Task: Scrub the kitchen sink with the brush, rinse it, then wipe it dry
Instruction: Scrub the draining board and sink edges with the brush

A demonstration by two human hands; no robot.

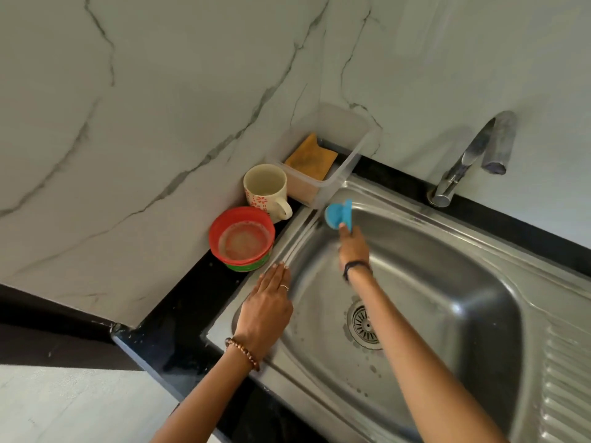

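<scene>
A stainless steel sink [447, 282] fills the right half of the view, wet, with droplets near its round drain [364, 324]. My right hand [353, 246] reaches to the basin's far left corner and grips a blue brush [339, 214], which sits against the sink wall just below the rim. My left hand [267, 306] lies flat with straight fingers on the sink's left rim. A chrome tap [476, 155] stands behind the basin; no water runs from it.
On the black counter [192, 311] left of the sink stand a red bowl [241, 239] stacked on a green one and a cream mug [267, 191]. A clear plastic tub [323, 161] holding a yellow-brown cloth sits at the back corner. A ribbed drainboard [566, 378] lies right.
</scene>
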